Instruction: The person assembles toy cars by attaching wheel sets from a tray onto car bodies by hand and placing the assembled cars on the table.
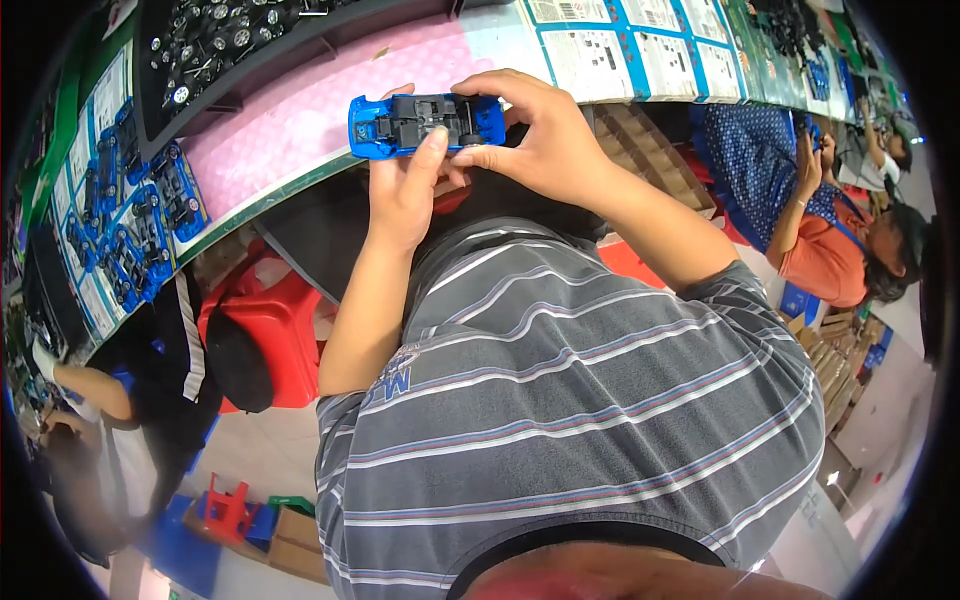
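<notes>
Up over the table's near edge I hold a blue toy car [408, 122] with its underside turned up, showing a black chassis within the blue body shell. My left hand [400, 200] cups it from below, and the thumb presses on the chassis near the middle. At the car's right end, my right hand [550, 135] grips the shell between thumb and fingers, beside a dark wheel. Whether the right fingers also pinch a small part, I cannot make out. Some fingers of both hands are hidden behind the car.
A black tray [240, 92] of small wheels stands at the far left on pink padded sheeting [270, 140]. Several blue toy cars [135, 225] lie left of it. Printed sheets [630, 50] cover the table to the right. Co-workers sit at both sides; a red stool [290, 330] stands below left.
</notes>
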The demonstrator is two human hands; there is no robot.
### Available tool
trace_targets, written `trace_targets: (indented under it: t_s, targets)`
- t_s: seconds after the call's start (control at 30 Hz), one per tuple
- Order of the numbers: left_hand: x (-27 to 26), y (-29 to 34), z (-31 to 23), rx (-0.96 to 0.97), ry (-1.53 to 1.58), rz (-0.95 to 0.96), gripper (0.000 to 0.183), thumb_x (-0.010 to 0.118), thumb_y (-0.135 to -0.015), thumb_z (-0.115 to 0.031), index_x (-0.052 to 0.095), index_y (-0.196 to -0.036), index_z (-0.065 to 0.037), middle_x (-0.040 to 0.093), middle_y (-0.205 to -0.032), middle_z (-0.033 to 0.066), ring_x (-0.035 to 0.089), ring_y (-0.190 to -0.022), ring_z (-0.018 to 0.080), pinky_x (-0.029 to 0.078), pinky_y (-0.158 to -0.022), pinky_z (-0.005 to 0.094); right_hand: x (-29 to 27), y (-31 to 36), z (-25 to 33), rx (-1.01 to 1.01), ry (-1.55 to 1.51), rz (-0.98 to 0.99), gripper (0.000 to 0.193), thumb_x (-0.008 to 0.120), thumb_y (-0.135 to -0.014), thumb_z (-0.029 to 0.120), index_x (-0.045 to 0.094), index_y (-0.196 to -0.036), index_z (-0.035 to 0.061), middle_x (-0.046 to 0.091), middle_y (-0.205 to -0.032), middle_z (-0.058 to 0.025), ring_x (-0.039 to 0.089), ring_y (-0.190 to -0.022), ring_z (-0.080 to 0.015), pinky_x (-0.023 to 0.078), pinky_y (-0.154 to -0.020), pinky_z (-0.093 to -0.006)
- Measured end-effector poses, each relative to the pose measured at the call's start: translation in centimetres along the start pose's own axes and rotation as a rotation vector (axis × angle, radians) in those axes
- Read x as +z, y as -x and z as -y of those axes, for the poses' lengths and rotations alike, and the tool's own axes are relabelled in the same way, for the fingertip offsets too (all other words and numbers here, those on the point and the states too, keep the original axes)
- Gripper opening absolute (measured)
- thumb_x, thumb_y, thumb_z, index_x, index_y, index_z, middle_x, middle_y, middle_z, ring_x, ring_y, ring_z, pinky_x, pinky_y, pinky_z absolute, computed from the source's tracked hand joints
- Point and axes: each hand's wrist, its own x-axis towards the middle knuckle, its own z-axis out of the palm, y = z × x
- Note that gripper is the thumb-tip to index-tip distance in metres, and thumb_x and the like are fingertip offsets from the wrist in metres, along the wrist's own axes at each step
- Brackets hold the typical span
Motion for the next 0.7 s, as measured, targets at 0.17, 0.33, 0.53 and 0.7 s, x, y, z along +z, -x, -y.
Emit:
trace_targets:
  t_s: [0.17, 0.33, 0.53, 0.7]
  targets:
    - [-0.9, -0.3, -0.1, 0.018, 0.045, -0.022, 0.054, 0.058, -0.098, -0.011, 0.031, -0.144, -0.004, 0.061, -0.107, 0.0108, 0.065, -0.078, 0.0162, 0.055, -0.064, 0.0283, 0.5, -0.9, 0.6, -0.044, 0.035, -0.002, 0.057, 0.088, -0.070, 0.014, 0.064, -0.121, 0.0060, 0.066, -0.119, -0.0096, 0.065, -0.101, -0.0218, 0.056, -0.076, -0.0312]
    - [-1.1, -0.1, 0.2, 0.023, 0.119, -0.036, 0.049, 0.051, -0.100, -0.013, 0.034, -0.144, -0.002, 0.059, -0.117, 0.0141, 0.065, -0.090, 0.0201, 0.053, -0.065, 0.0312, 0.6, -1.2, 0.8, -0.180, 0.155, 0.012, 0.058, 0.089, -0.069, 0.018, 0.064, -0.121, 0.0065, 0.066, -0.119, -0.0099, 0.065, -0.102, -0.0237, 0.054, -0.080, -0.0335]
    - [-1.5, -0.2, -0.1, 0.004, 0.057, -0.059, 0.048, 0.052, -0.100, -0.019, 0.037, -0.143, -0.003, 0.066, -0.106, 0.0165, 0.065, -0.076, 0.0215, 0.049, -0.061, 0.0288, -5.3, -6.8, 0.9, -0.269, 0.240, -0.164, 0.042, 0.083, -0.078, 0.020, 0.068, -0.114, 0.0042, 0.069, -0.113, -0.0114, 0.066, -0.103, -0.0222, 0.054, -0.082, -0.0323]
    - [-1.2, -0.9, -0.1, -0.012, 0.035, -0.005, 0.047, 0.052, -0.100, -0.019, 0.038, -0.142, -0.003, 0.065, -0.106, 0.0159, 0.064, -0.076, 0.0212, 0.048, -0.060, 0.0291, -8.5, -17.0, -1.9, -0.198, 0.603, -0.033, 0.030, 0.077, -0.077, 0.018, 0.071, -0.097, -0.0030, 0.070, -0.096, -0.0241, 0.069, -0.088, -0.0382, 0.055, -0.075, -0.0424]
